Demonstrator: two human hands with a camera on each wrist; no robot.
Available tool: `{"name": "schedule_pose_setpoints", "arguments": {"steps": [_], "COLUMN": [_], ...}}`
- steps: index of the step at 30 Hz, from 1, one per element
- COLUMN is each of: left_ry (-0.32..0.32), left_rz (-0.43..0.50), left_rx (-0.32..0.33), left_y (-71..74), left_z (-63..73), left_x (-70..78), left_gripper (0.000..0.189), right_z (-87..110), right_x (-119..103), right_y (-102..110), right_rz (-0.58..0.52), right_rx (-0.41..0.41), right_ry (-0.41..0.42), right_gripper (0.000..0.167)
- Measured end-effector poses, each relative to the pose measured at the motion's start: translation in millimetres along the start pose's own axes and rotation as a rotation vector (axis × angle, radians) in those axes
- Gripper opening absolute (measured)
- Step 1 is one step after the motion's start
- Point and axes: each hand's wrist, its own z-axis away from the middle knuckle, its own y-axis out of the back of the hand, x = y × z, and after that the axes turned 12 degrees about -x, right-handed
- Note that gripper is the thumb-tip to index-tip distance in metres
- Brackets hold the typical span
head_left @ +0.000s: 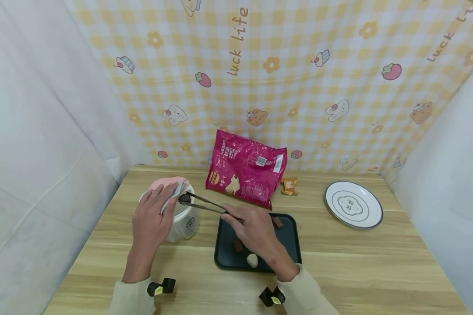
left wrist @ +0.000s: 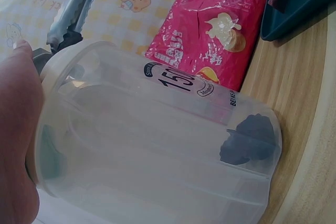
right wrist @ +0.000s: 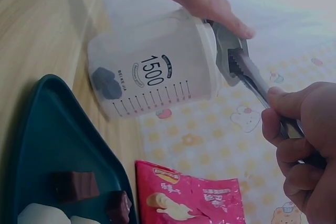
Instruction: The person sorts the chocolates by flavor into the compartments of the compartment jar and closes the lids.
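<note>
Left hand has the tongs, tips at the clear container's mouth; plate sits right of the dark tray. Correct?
Wrong hand: the right hand holds the tongs, per the head view. Tips at the container's mouth and plate right of the tray both stand.

Tongs [left wrist: 71, 11] partly hidden, left sleeve [head_left: 132, 299] cropped

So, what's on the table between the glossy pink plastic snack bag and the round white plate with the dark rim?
A small orange wrapped packet, close beside the bag; then bare wooden table up to the plate. The head view shows this.
</note>
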Motion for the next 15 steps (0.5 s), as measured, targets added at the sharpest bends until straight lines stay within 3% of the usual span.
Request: {"name": "schedule_pose_setpoints", "arguments": {"steps": [15], "left_ry": [-0.003], "left_rz": [0.000], "left_rx": [0.008], "left_y": [-1.8], "left_z": [0.6], "left_x": [-2.4], "left_gripper": [0.048], "right_z": [-3.1], "right_x": [-4.3], "right_y": [-9.7], "right_rz": [0.034], "right_rx": [-0.033], "right_ry": [-0.048], "right_gripper": [0.041]}}
